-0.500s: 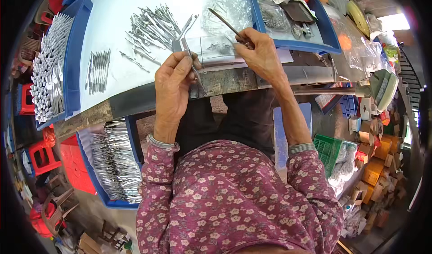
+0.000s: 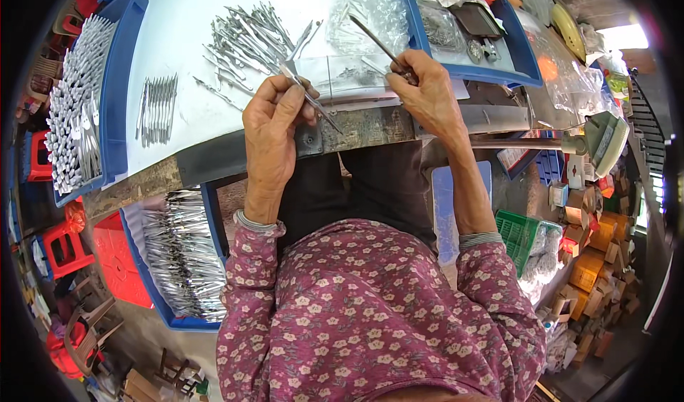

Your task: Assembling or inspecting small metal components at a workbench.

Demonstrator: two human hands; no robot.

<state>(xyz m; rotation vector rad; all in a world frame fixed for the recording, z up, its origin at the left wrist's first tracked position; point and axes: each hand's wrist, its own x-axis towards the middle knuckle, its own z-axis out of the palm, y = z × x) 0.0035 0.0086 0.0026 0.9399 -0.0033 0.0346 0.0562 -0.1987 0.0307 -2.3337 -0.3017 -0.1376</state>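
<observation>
Over the front edge of the workbench [image 2: 235, 149], my left hand [image 2: 273, 142] pinches a slender silver metal piece [image 2: 329, 118], its pointed end angled down toward me. A slim dark metal rod [image 2: 372, 33] sticks up and leftward from my right hand [image 2: 433, 99], whose fingers are wrapped round its lower end. The rod and the metal piece are apart. Beyond my left hand lies a loose pile of similar silver pieces [image 2: 246, 42] on white sheeting. To the left, several more form a neat row [image 2: 158, 110]. Small dark bits [image 2: 360, 76] lie between my hands.
A blue tray [image 2: 117, 96] packed with silver pieces stands at the left; another blue tray [image 2: 167, 309] of them sits below the bench. A clear plastic bag [image 2: 363, 24] and a blue bin [image 2: 491, 74] are at the back right. A lamp [image 2: 605, 142] juts out at right.
My right hand has shifted slightly right and toward me with the rod, farther from the metal piece. My left hand still holds the piece, now turned more slantwise.
</observation>
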